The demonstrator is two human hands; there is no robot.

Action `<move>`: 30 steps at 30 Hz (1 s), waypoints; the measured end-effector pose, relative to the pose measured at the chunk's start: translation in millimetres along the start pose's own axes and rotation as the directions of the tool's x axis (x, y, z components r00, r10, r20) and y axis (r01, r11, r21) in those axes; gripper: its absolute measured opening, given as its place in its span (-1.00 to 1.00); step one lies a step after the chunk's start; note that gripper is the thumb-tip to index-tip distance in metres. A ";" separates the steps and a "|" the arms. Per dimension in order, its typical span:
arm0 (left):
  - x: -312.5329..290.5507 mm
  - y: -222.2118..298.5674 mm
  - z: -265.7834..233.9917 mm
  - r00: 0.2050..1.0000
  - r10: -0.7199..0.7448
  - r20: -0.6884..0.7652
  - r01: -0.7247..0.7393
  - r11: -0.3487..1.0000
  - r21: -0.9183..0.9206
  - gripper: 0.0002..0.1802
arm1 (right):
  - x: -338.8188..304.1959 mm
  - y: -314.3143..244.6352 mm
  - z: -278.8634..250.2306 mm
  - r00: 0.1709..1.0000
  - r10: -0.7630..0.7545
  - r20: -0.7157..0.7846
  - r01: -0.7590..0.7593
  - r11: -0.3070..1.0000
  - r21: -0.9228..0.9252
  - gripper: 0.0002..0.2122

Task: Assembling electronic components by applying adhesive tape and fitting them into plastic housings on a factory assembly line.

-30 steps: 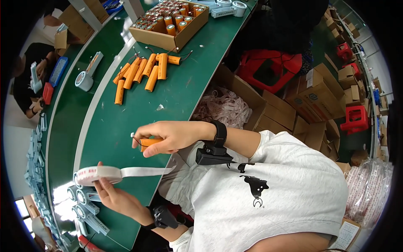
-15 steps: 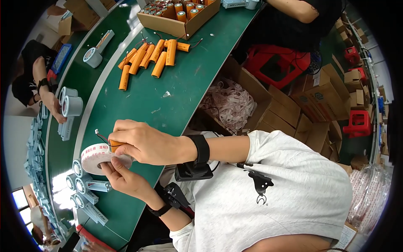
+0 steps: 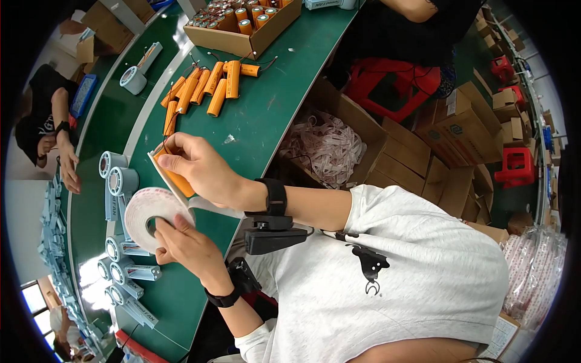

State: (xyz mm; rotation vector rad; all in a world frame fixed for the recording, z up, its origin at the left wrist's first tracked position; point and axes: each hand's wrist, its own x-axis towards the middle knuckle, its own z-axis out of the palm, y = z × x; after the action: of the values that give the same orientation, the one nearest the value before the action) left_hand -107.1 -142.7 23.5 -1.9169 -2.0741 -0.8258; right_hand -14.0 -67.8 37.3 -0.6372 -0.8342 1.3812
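Note:
My left hand (image 3: 187,248) holds a white roll of tape (image 3: 151,216) upright, a finger in its core. My right hand (image 3: 200,166) grips an orange cylinder cell (image 3: 177,178) with thin wires, and a white strip of tape runs from the roll along the cell. Both hands hover over the green bench (image 3: 254,121), the right just above and beyond the left.
Loose orange cells (image 3: 206,88) lie further up the bench, behind them a cardboard box (image 3: 242,27) of more cells. Grey-blue tape holders (image 3: 118,178) line the left edge. Another person's arm (image 3: 63,151) works at far left. Cardboard boxes and red stools stand at right.
My right hand has lifted away from the roll with the orange cell, drawing out a strip of tape. The left hand has turned the roll more face-on.

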 end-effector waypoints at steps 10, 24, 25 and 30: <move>13.4 -9.4 31.3 0.931 0.311 0.193 -0.270 0.939 -0.213 -0.78 | 83.5 -76.5 -60.0 0.716 -0.502 -0.485 0.648 0.737 0.194 -0.83; 168.4 -120.0 5.8 0.784 0.545 0.297 -0.472 0.834 -0.285 -0.64 | 39.3 38.4 74.0 0.238 0.511 0.826 0.626 0.570 -0.532 -0.76; 171.4 -117.1 2.0 0.775 0.515 0.367 -0.461 0.857 -0.228 -0.61 | 39.3 38.8 73.8 0.247 0.510 0.824 0.633 0.558 -0.536 -0.76; 164.7 -95.1 -9.7 0.806 0.209 0.554 -0.277 0.960 0.040 -0.52 | 39.0 34.7 47.9 0.201 0.633 0.748 0.704 0.438 -0.560 -0.75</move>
State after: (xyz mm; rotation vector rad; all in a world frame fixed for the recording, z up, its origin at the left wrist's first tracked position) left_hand -224.1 -7.5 89.1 -2.4931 -2.0085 -0.0836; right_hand -73.4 -29.4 42.0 -0.3329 -2.9618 0.9586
